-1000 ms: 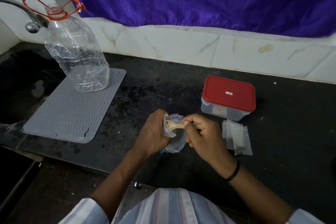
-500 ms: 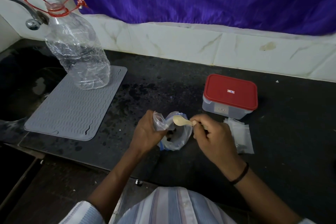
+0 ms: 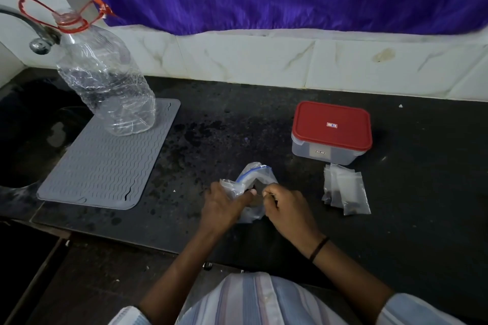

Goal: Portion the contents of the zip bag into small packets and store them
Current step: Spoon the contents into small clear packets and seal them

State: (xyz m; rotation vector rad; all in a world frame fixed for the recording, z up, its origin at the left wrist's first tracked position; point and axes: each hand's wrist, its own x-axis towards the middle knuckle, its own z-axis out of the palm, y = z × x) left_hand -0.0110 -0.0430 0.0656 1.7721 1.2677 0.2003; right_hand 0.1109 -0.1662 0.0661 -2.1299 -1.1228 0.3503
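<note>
A clear zip bag with a blue zip strip stands open on the black counter, with dark contents low inside it. My left hand grips a small clear packet against the bag's left side. My right hand pinches a pale spoon handle at the bag's mouth; the spoon's bowl is hidden inside the bag. Several small packets holding dark bits lie to the right. Behind them stands a clear box with a shut red lid.
A large clear plastic bottle stands on a grey ribbed mat at the left. Beyond the mat lie a dark sink and a tap. The counter's front edge runs just below my hands.
My right hand has taken the spoon out of the small packet and lowered it into the zip bag, where its bowl is hidden. My left hand keeps holding the packet beside the bag.
</note>
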